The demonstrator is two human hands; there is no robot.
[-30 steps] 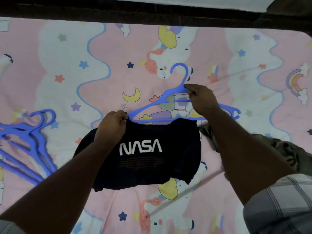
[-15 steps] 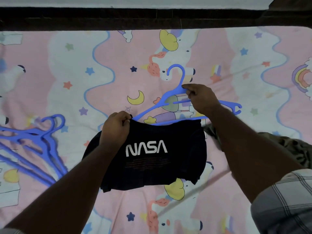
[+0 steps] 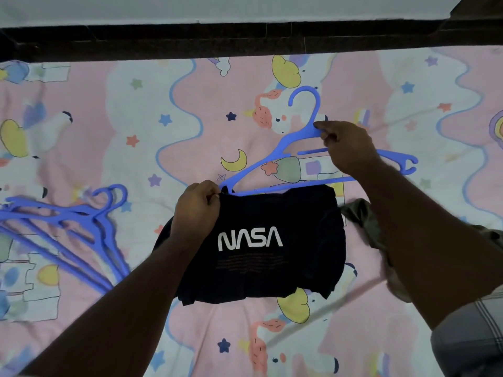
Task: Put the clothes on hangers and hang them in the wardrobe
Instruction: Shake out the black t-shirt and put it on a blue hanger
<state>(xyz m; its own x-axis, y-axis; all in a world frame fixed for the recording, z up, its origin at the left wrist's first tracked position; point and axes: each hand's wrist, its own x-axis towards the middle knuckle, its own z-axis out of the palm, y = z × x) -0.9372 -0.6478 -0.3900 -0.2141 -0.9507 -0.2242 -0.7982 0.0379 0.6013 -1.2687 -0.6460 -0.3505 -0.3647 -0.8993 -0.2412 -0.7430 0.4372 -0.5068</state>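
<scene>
Little is changed over the last second: the blue hanger (image 3: pixel 275 161) is tilted slightly steeper, its left arm tip now met by the collar edge of the black NASA T-shirt (image 3: pixel 261 240), so threading is judged barely begun. The collar is pinched by the left hand (image 3: pixel 197 210); the hanger's neck is gripped by the right hand (image 3: pixel 347 149). Both lie on the bed (image 3: pixel 136 131).

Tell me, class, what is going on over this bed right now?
A person is fitting a dark NASA shirt onto a blue hanger over a patterned bedsheet. The left hand pinches the shirt's top edge at the hanger's left tip, and the right hand grips the hanger just below its hook. The hanger is not yet inside the shirt. More blue hangers lie to the left, and an olive garment lies partly hidden under the right arm.
</scene>
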